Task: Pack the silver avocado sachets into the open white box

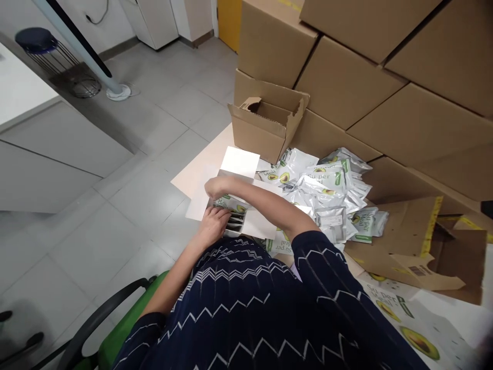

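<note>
A white carton (244, 224) stands with its flaps spread, close in front of my body. Inside it, several silver-and-green pouches (235, 220) with avocado pictures stand on edge in a row. My left hand (214, 224) is bent over the carton's left side, its fingers touching the pouches and its thumb out of sight. Across the far part of the opening reaches my right hand (219, 187), fingers curled downward. A pouch (231, 203) lies just below that hand. My right fingertips are hidden, so their grip on it does not show.
Loose "Super Meal" pouches (321, 180) are heaped to the right. An open brown box (258, 133) stands behind the carton, another (404, 252) at the right. Stacked cardboard boxes (346, 77) rise behind. Left are a green chair (131, 313) and white cabinet (57, 149).
</note>
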`<state>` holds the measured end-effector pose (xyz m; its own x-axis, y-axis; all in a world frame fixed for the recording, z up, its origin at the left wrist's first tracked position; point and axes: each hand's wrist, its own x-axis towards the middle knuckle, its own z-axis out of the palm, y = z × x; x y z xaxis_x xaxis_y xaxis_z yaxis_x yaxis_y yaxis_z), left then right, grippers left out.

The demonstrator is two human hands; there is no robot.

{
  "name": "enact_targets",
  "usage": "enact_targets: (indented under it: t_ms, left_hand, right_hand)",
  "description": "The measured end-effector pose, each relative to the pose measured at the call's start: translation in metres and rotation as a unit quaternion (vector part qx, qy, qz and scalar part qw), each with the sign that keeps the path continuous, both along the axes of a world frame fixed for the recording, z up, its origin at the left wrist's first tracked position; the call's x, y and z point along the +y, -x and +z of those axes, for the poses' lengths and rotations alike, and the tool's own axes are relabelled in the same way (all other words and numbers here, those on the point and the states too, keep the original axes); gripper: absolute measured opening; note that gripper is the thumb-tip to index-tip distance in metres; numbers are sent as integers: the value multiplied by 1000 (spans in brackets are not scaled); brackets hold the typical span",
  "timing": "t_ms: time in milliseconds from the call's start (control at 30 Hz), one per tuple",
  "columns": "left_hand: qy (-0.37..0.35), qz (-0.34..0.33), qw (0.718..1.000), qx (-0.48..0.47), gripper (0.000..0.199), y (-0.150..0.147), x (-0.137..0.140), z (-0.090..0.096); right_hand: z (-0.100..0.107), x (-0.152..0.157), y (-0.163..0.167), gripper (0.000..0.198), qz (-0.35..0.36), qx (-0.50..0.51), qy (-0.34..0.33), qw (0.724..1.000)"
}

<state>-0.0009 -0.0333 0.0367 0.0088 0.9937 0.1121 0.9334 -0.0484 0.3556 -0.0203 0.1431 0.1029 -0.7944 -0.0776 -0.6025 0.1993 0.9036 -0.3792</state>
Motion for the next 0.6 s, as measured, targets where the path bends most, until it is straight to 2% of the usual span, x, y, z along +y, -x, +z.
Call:
enact_targets:
  t_ms: [67, 133, 200, 267, 333, 400, 500, 600]
  left_hand:
    - [5, 5, 1000, 0, 31, 0, 1, 1]
    - [7, 8, 1000, 2, 31, 0, 2, 2]
    - [5, 11, 1000, -1, 31, 1, 3, 2]
    - [4, 14, 1000, -8, 31, 1, 3, 1]
    - [7, 14, 1000, -9, 31, 2, 4, 0]
    - [5, 9, 1000, -7, 31, 3, 4, -1]
    - [-16, 3, 1000, -17, 27, 3, 4, -3]
    - [-44, 33, 998, -29, 23, 4, 4, -2]
  right_hand:
    - [-10, 12, -10, 6, -9, 0, 88, 996]
    - [-16, 25, -24, 23, -46, 2, 189, 981]
    - [-21, 34, -42, 45, -103, -11, 287, 952]
    - [-24, 40, -60, 63, -154, -48, 350, 923]
    - [-27, 41, -75, 72, -175, -91, 354, 914]
    - [-30, 40, -85, 71, -164, -111, 324, 925]
    - [-32, 36, -93, 60, -129, -104, 288, 943]
    - [-32, 32, -93, 48, -104, -83, 262, 956]
